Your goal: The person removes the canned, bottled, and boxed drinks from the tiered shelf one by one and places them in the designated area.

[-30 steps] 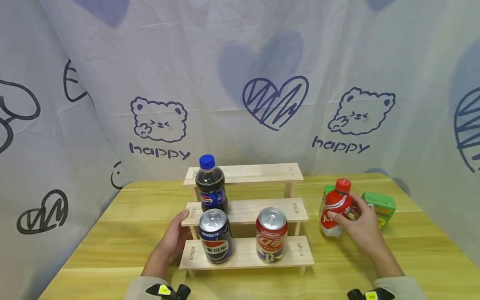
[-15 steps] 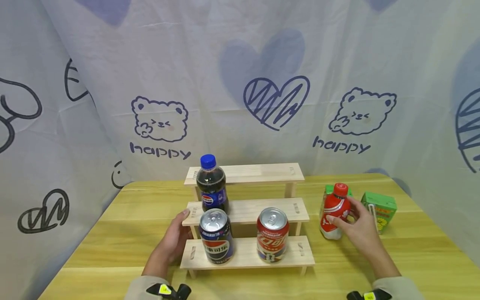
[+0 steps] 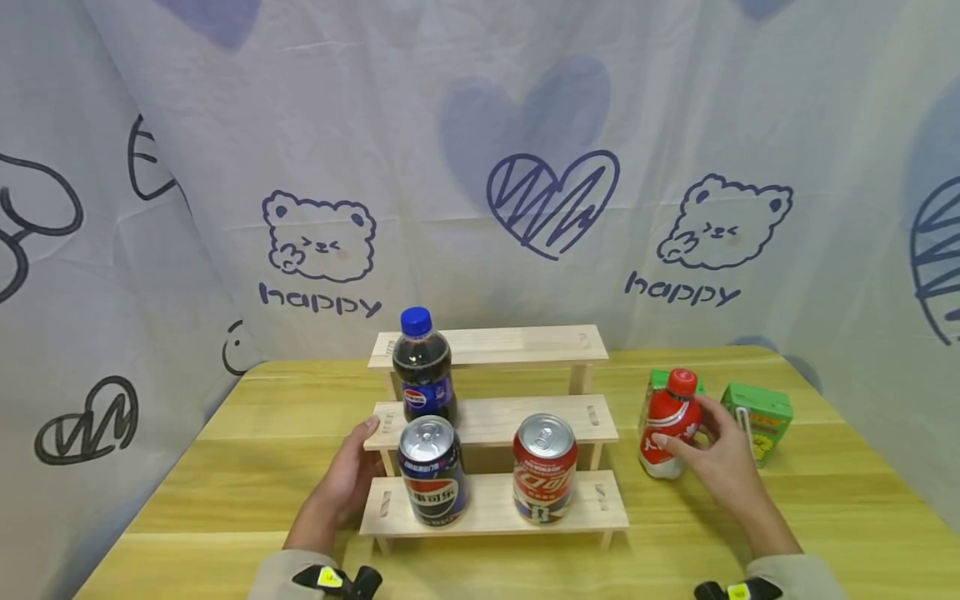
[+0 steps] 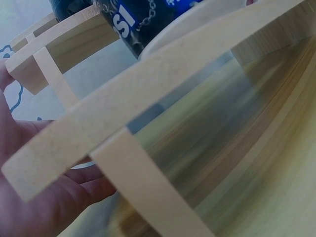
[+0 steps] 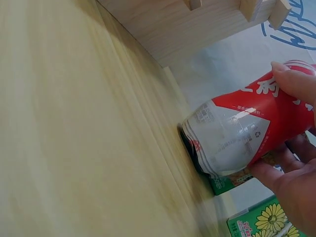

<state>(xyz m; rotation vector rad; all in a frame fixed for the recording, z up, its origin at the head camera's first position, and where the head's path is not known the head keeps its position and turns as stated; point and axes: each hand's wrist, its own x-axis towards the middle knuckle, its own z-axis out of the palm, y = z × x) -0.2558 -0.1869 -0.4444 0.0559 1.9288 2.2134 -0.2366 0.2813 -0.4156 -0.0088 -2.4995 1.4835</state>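
Observation:
My right hand (image 3: 723, 458) grips a red bottle (image 3: 670, 425) with a red cap, thumb on its near side; in the right wrist view the bottle's pale base (image 5: 224, 140) is close to the tabletop. My left hand (image 3: 347, 479) holds the left end of the middle tier of a three-step wooden rack (image 3: 498, 421), the thumb at its edge. A dark bottle with a blue cap (image 3: 422, 367) stands on the middle tier. On the lowest tier stand a dark blue can (image 3: 432, 475) and a red can (image 3: 545, 471).
One green carton (image 3: 657, 380) is partly hidden behind the red bottle. Another green carton (image 3: 759, 417) stands to the right, just beyond my right hand. A printed cloth (image 3: 465, 250) hangs behind the wooden table (image 3: 247, 433).
Compared with a second ago, the red bottle and my right hand have moved slightly down and towards me. My left hand has stayed on the rack.

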